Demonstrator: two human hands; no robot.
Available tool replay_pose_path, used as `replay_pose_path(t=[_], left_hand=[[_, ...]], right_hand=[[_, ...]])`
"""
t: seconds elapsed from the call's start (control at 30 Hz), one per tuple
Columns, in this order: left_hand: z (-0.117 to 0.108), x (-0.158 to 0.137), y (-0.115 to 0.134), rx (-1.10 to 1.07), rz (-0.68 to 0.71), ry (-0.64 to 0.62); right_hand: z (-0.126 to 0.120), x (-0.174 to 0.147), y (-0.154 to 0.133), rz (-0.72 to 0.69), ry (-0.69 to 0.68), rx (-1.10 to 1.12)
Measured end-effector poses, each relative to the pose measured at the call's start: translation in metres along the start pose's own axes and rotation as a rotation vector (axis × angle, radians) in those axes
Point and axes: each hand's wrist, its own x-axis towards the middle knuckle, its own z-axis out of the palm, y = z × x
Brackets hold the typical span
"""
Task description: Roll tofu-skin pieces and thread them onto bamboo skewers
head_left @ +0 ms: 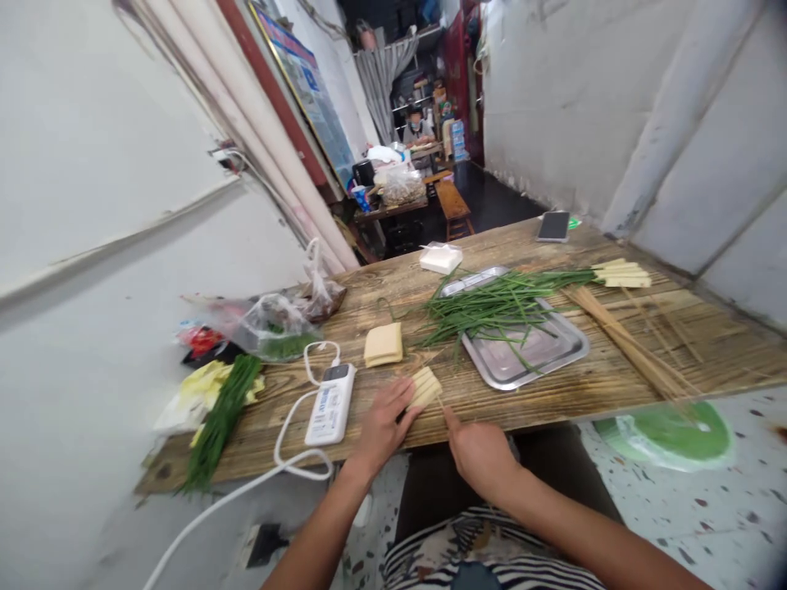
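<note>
My left hand (390, 414) lies at the table's near edge, its fingers and thumb closed on a pale yellow tofu-skin piece (425, 388) with ridges like rolls side by side. Close to its right, my right hand (483, 455) is closed, index finger forward, on a thin bamboo skewer (441, 403) whose tip meets the piece; most of the skewer is hidden. A stack of square tofu-skin sheets (384, 344) sits just beyond my left hand. Long green chives (492, 303) lie across a metal tray (522, 369), and similar pale pieces (622, 274) rest at their right end.
Bamboo skewers (627, 344) lie on the right of the wooden table (369, 287). A white power bank (330, 406) with cables, plastic bags (276, 328) and a chive bunch (225, 418) occupy the left. A phone (553, 226) and white box (441, 258) stand farther back. Another person sits far away.
</note>
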Motion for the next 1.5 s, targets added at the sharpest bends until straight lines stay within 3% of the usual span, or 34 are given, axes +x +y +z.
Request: replay_pose_path(t=[0.1,0.27,0.37,0.47,0.6,0.8,0.93,1.17,1.5], left_hand=[[0.004,-0.002,-0.003,0.029,0.041,0.055],[0.009,-0.004,-0.013,0.049,0.077,0.092],[0.011,-0.005,-0.015,0.049,0.083,0.107],[0.007,-0.006,-0.01,0.043,0.028,0.101],[0.001,-0.005,-0.002,-0.029,-0.073,0.171],[0.002,-0.002,-0.005,-0.123,-0.186,0.243],[0.002,-0.001,0.001,-0.063,-0.163,0.244],[0.001,0.003,0.016,0.207,-0.154,0.13],[-0.01,0.013,0.021,0.289,-0.165,-0.012]], right_hand=[[-0.019,-0.009,0.033,0.06,0.082,-0.029],[-0.082,-0.03,0.143,0.52,0.422,-0.204],[-0.108,-0.039,0.204,0.642,0.382,-0.311],[-0.111,-0.041,0.236,0.677,0.258,-0.282],[-0.1,-0.043,0.25,0.697,0.14,-0.226],[-0.092,-0.04,0.271,0.675,0.164,-0.268],[-0.096,-0.04,0.277,0.744,0.168,-0.256],[-0.102,-0.049,0.288,0.797,0.145,-0.248],[-0.087,-0.042,0.308,0.629,0.162,-0.221]])
